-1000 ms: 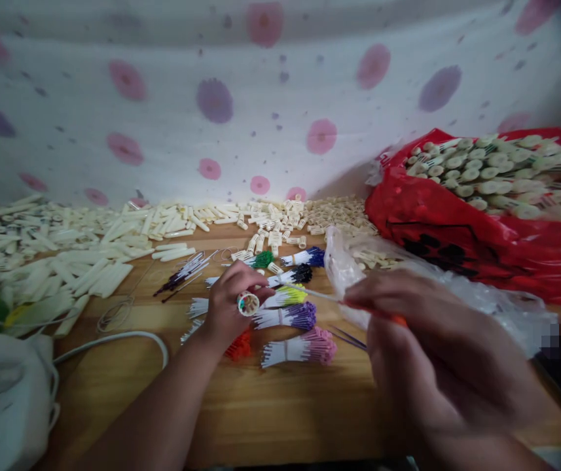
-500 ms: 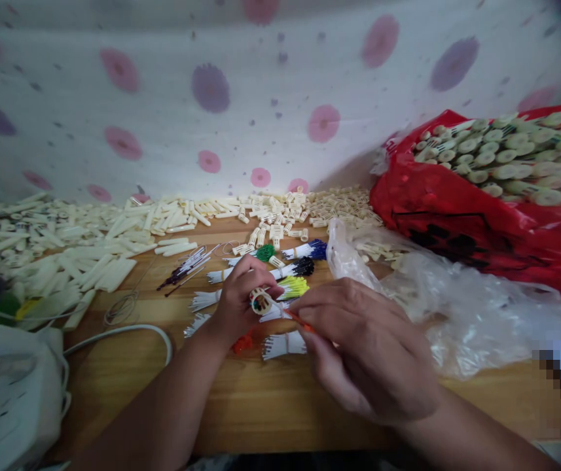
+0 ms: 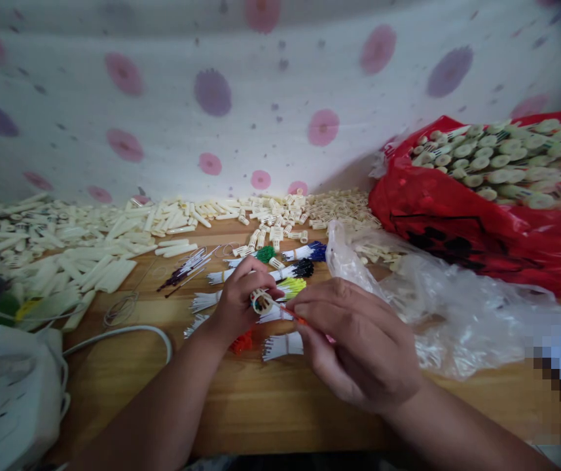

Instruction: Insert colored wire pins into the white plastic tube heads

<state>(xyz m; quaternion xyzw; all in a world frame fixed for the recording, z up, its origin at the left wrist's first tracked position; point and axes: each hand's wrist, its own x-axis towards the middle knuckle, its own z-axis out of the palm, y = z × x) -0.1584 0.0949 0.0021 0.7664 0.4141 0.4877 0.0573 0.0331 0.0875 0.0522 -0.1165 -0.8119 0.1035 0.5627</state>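
Note:
My left hand (image 3: 241, 297) is closed around a short cream slotted pen barrel (image 3: 261, 301), its round open end turned towards me. Small coloured bits, among them green and red, show inside that opening. My right hand (image 3: 359, 340) pinches a thin white pen refill (image 3: 285, 310) with an orange end. The refill's white tip is at the mouth of the barrel; how far it reaches in is unclear. Around the hands lie bundles of white refills with yellow ends (image 3: 292, 286), black ends (image 3: 304, 268), blue ends (image 3: 315, 250), green ends (image 3: 264, 254) and orange ends (image 3: 241, 342).
Slotted cream pieces (image 3: 280, 216) and long cream tubes (image 3: 74, 265) are heaped along the patterned curtain (image 3: 162, 98). A red bag (image 3: 476, 242) of assembled pieces and a clear plastic bag (image 3: 467, 327) stand right. A white power strip (image 3: 19, 399) with cables lies left.
My right hand has shifted slightly left, bringing the refill nearer the barrel. My left hand keeps its hold on the barrel almost unmoved.

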